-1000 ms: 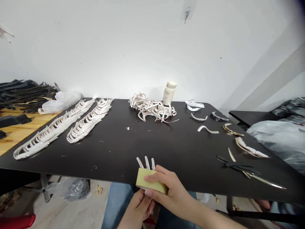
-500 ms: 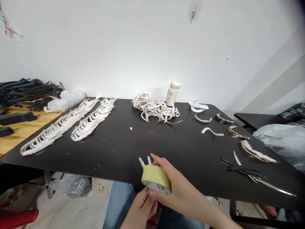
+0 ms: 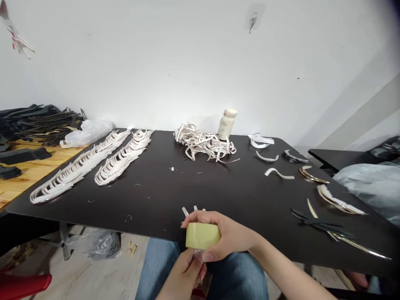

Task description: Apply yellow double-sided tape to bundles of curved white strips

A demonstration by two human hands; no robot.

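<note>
Nearest, above the jeans [image 3: 158,260], the left hand [image 3: 184,271] has its fingers pinched together on a small pale piece [image 3: 199,252], just below a yellow tape roll [image 3: 203,236] that the right hand's [image 3: 229,235] fingers wrap around, white strip tips [image 3: 185,211] showing beyond them. Farther along the desk [image 3: 168,189], overlapping white strips [image 3: 120,164] lie in two rows at left; at the back, a tangled pile [image 3: 203,143] sits beside a cream bottle [image 3: 227,124].

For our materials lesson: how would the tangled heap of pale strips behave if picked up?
The heap of pale strips might lift as a clump, since the strips cross and loop. They are probably floppy, being thin and curled. Gaps among them suggest it is light for its size.
</note>
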